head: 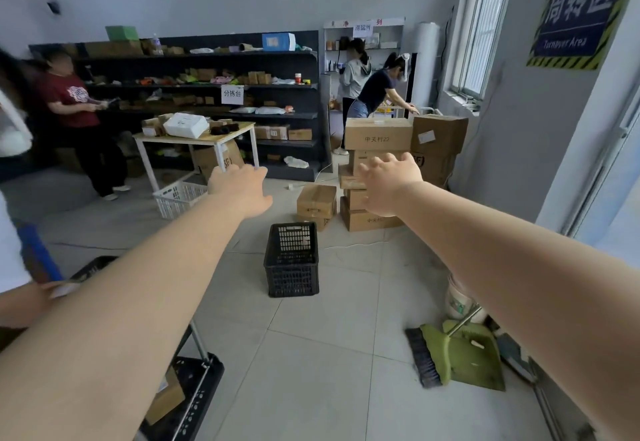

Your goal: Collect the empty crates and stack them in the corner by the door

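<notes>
The fingers of the left hand [240, 191] are loosely bent and a little apart, and they hold nothing. The fingers of the right hand [388, 186] are more spread, slightly curved, and they also hold nothing and touch nothing. Both hands are stretched forward in the air, palms down, at about the same height, with both bare arms long in the view.

Below and between the 2 hands stands the black crate [292, 260] on the tiled floor, upright, open side up. It looks empty, though a small pale spot shows near its far wall and I cannot tell what that is. The hands are well apart from the crate. A white crate [178, 198] stands on the floor beside the leg of the table [195, 137], just behind the left hand in the view. At the lower left edge another dark crate-like thing [93, 267] is partly hidden by the left arm.

I judge that the step in hand is the collecting: the person is reaching toward the black crate and has not gripped it yet. The next move calls for coming closer, lowering both hands to the 2 opposite rims, and closing the fingers around them before lifting.

Stacked boxes [377, 170] stand just behind the crate, and a green dustpan [467, 357] with a broom lies at the right, near the wall. No door shows clearly, so I cannot tell where the corner is.
</notes>
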Motion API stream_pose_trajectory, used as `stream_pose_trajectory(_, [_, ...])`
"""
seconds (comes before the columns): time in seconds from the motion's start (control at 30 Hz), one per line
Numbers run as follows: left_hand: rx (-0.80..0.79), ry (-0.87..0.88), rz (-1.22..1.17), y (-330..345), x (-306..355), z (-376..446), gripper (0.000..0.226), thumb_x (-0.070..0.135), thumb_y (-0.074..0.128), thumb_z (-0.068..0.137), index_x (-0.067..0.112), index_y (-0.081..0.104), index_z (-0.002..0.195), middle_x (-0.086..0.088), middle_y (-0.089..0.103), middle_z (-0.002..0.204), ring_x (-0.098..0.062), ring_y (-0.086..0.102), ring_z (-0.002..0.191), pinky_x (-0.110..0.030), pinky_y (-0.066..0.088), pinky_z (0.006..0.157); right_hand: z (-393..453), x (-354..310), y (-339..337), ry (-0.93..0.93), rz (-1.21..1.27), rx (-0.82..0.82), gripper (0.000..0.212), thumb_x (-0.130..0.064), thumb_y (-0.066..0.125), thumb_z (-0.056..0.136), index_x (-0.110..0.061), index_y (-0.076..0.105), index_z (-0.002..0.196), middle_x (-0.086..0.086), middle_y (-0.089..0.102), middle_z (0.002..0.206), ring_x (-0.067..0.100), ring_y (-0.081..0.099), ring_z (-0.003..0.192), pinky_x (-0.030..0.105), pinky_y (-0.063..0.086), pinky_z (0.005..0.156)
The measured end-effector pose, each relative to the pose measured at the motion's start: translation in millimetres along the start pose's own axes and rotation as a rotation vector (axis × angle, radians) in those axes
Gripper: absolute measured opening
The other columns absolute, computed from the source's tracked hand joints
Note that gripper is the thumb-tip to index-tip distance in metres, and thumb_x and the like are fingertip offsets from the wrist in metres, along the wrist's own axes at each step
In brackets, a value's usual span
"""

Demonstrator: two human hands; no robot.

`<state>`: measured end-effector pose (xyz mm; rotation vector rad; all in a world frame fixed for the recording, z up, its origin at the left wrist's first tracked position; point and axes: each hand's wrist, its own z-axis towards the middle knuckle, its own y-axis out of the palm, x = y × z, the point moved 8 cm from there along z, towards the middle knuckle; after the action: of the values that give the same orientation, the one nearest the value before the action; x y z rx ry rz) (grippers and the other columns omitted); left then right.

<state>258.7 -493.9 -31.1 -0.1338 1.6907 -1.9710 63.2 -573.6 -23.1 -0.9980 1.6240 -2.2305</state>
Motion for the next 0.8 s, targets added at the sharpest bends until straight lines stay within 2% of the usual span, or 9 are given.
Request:
stream_pose_trajectory(0.13, [0.023,0.017,-0.013,22.5,15.4,84.2,0.045,0.045,0.043,0.093,0.018,0.045,0.13,-0.009,0.055,0.129,-0.031,0.05,0.12,-0.041,0.04,0.098,76.8,18.4,33.3,0.037,0.026,-0.025,0.062,-0.039,0.045,0.094,-0.02,0.025,0.15,0.007,0.033,0.152,0.028,0.03,0.138,0.044,0.027,0.107])
stream_pose_trajectory(0.2, [0.023,0.037,-0.005,29.2,24.0,121.6,0.047,0.045,0.044,0.093,0.019,0.044,0.132,-0.009,0.054,0.13,-0.031,0.049,0.121,-0.042,0.038,0.099,113.3,26.8,46.5,0.052,0.053,-0.046,0.064,-0.041,0.044,0.095,-0.021,0.022,0.151,0.007,0.03,0.154,0.029,0.028,0.14,0.045,0.025,0.109])
stream_pose_trajectory(0.43, [0.027,-0.011,-0.054,44.0,33.2,244.3,0.045,0.042,0.044,0.094,0.015,0.045,0.131,-0.011,0.051,0.132,-0.031,0.047,0.123,-0.043,0.037,0.1,237.9,50.6,77.2,0.084,0.124,-0.044,0.06,-0.039,0.043,0.094,-0.019,0.027,0.148,0.006,0.038,0.147,0.028,0.032,0.136,0.044,0.026,0.108])
stream_pose_trajectory(0.7, [-0.038,-0.041,-0.017,91.3,33.4,364.0,0.048,0.044,0.044,0.094,0.019,0.043,0.135,-0.01,0.051,0.134,-0.032,0.047,0.123,-0.041,0.037,0.097,375.7,59.7,121.0,0.013,0.177,-0.032,0.053,-0.041,0.046,0.095,-0.021,0.035,0.143,0.006,0.043,0.143,0.028,0.035,0.133,0.044,0.03,0.104])
stream_pose_trajectory(0.8, [-0.076,-0.083,0.0,113.5,34.1,411.6,0.055,0.047,0.044,0.094,0.021,0.039,0.142,-0.009,0.05,0.136,-0.031,0.046,0.124,-0.039,0.038,0.096,434.0,62.1,137.9,-0.04,0.183,-0.01,0.057,-0.044,0.045,0.095,-0.021,0.031,0.146,0.006,0.042,0.144,0.029,0.036,0.134,0.045,0.029,0.106])
